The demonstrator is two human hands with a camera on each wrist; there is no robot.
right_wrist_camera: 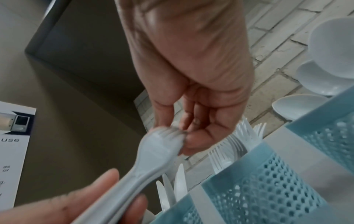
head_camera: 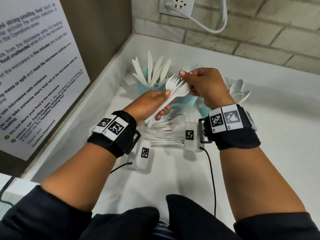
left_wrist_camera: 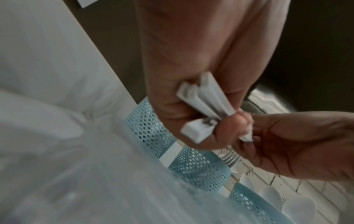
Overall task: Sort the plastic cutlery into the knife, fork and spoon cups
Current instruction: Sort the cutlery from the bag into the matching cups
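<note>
Your left hand (head_camera: 150, 104) is gripping a small bundle of forks (head_camera: 170, 90) by the handles, just in front of the fork cup (head_camera: 187, 99), and your right hand (head_camera: 202, 85) is pinching one fork at its tines. You seem to be peeling that fork off; next it needs dropping into the fork cup. Loose cutlery (head_camera: 166, 134) is lying before that cup. The knife cup (head_camera: 152, 85) is standing left of it, with the spoons (head_camera: 239, 91) on its right.

Printed notice (head_camera: 34, 70) on left wall; wall socket (head_camera: 178, 6) (white cable (head_camera: 207, 28) plugged in) above counter (head_camera: 277, 135)
</note>
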